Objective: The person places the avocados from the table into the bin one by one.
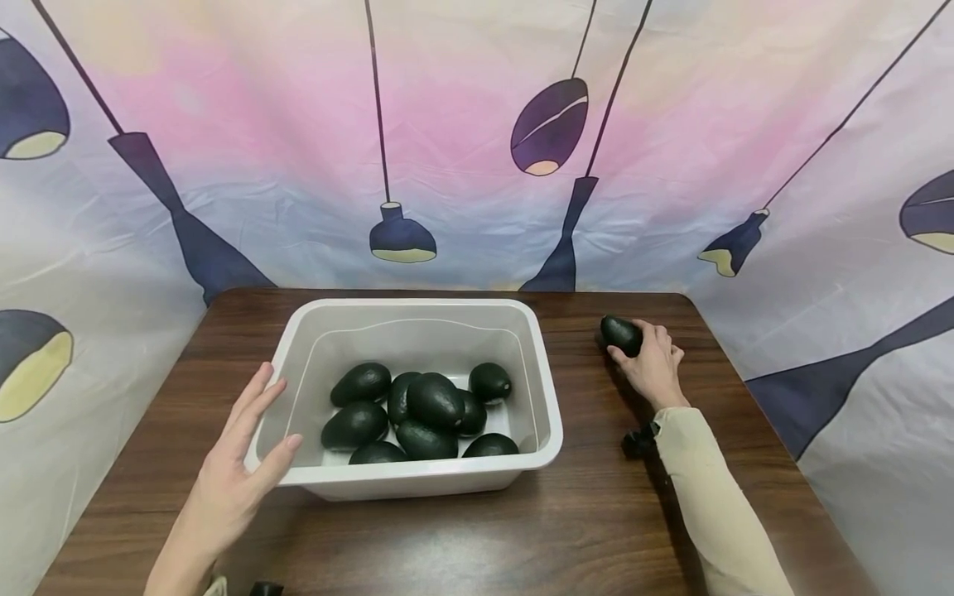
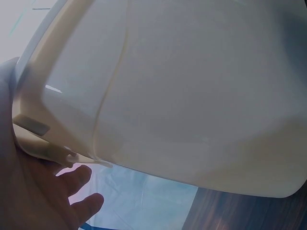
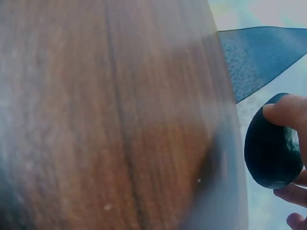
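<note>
Resting flat against the bin's [image 1: 540,397] near-left corner, the left hand [image 1: 238,468] has its fingers straight and spread along the outer wall, thumb lying on the rim; nothing is gripped. The left wrist view shows the same: the pale plastic wall [image 2: 182,96] fills the frame, with the palm [image 2: 29,191] pressed to its moulded lip. The bin is a white, rectangular tub sitting on a dark wood-grain tabletop [image 1: 447,530], roughly centred. Inside the bin, a heap of dark green avocados [image 1: 421,410] covers most of the floor, some stacked on others; the exact count is hard to fix. To the right of the bin, well apart from it and toward the tabletop's far right corner, the right hand [image 1: 652,364] curls its fingers round a single avocado [image 1: 621,334]. From the head view that avocado seems to rest on the tabletop; whether it is lifted I cannot tell. The right wrist view shows fingertips [image 3: 288,108] wrapped over the avocado's dark, pebbled skin [image 3: 271,148], wood grain [image 3: 105,120] blurred close below. The right arm wears a cream sleeve [image 1: 708,497]. Behind the bin and on either side of it hangs a printed cloth backdrop [image 1: 477,124] with pendant-lamp shapes on pink and blue.
</note>
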The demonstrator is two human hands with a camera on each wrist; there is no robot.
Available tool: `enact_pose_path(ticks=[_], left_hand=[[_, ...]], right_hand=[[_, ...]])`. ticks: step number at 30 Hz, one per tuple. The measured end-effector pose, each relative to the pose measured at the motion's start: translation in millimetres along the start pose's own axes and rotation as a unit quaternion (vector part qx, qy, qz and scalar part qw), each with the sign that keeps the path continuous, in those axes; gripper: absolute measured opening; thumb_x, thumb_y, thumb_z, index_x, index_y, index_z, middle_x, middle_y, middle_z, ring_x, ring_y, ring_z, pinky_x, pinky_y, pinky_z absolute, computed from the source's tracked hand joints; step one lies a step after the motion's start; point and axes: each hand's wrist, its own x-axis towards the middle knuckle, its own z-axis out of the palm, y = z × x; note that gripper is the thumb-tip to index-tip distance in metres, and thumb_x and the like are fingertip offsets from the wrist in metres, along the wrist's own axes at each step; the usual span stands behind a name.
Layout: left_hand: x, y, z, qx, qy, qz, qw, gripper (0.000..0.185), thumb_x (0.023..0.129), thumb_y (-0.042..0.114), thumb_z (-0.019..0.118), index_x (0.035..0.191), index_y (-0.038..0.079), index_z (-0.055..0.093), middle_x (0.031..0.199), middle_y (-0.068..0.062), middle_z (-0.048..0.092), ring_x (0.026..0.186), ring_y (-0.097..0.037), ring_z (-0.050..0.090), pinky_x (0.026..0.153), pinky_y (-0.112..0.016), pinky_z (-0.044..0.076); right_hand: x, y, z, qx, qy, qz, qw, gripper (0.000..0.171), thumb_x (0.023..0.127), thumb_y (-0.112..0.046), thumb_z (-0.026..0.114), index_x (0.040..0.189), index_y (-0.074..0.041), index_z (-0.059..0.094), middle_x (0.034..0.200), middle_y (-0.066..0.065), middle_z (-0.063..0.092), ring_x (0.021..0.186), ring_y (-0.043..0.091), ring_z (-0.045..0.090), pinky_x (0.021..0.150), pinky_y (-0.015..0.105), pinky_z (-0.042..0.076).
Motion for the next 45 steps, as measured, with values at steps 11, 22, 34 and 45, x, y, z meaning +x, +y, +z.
enact_pose_path(ticks=[11, 22, 34, 45], left_hand=[[-0.1, -1.8, 0.4, 0.001, -0.005, -0.008, 1.0, 0.067, 0.09, 0.003, 0.066, 0.149, 0.018, 0.039, 0.16, 0.007, 0.02, 0.144, -0.007, 0.018, 0.101, -0.009, 0.016], [-0.5, -1.2, -0.1, 0.003, -0.004, -0.006, 1.0, 0.066, 0.09, 0.002, 0.066, 0.149, 0.017, 0.04, 0.16, 0.006, 0.02, 0.143, -0.006, 0.019, 0.101, -0.008, 0.016], [0.3, -0.9, -0.5, 0.004, -0.005, -0.007, 1.0, 0.067, 0.09, 0.003, 0.066, 0.149, 0.018, 0.04, 0.16, 0.007, 0.02, 0.143, -0.006, 0.019, 0.102, -0.012, 0.016], [0.6, 0.0, -0.6, 0.004, -0.004, -0.005, 1.0, 0.066, 0.089, 0.003, 0.066, 0.149, 0.017, 0.04, 0.16, 0.006, 0.021, 0.143, -0.007, 0.019, 0.101, -0.01, 0.017]], right_hand=[[-8, -13, -20, 0.029, 0.052, -0.03, 0.998, 0.07, 0.09, -0.04, 0.069, 0.142, -0.004, 0.042, 0.127, 0.027, 0.043, 0.108, 0.044, 0.041, 0.091, 0.06, 0.017], [-12, -33, -35, 0.04, 0.098, -0.068, 0.992, 0.068, 0.086, -0.036, 0.073, 0.141, -0.006, 0.046, 0.128, 0.023, 0.046, 0.107, 0.042, 0.043, 0.091, 0.058, 0.018], [-12, -57, -49, 0.056, 0.144, -0.119, 0.981, 0.067, 0.081, -0.028, 0.08, 0.137, -0.007, 0.051, 0.125, 0.021, 0.049, 0.11, 0.042, 0.044, 0.091, 0.06, 0.021], [-12, -71, -58, 0.056, 0.17, -0.161, 0.971, 0.067, 0.079, -0.025, 0.082, 0.135, -0.005, 0.053, 0.122, 0.022, 0.05, 0.113, 0.04, 0.045, 0.09, 0.059, 0.021]])
